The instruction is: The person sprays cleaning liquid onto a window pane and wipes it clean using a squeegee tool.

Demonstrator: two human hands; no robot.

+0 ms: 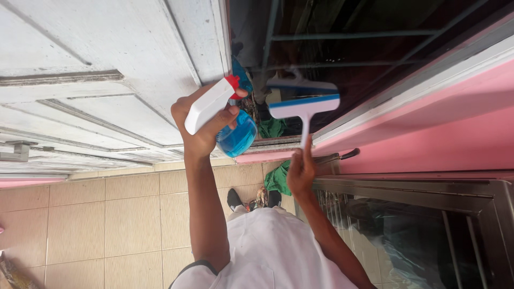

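My left hand (201, 134) is raised and closed around a spray bottle (210, 106) with a white head, red nozzle and blue liquid in its body; the index finger rests at the trigger. My right hand (301, 172) grips the white handle of a squeegee (304, 103) with a blue and white blade. The blade lies against the dark glass of a barred window (375, 53). The bottle's nozzle is close to the window frame's left edge, just left of the squeegee.
A weathered white panelled door (107, 64) fills the left. A pink wall (428, 128) runs below the window, with a second dark-framed window (428, 230) at lower right. A green cloth (278, 179) lies near my shoes on the beige tiled floor (107, 225).
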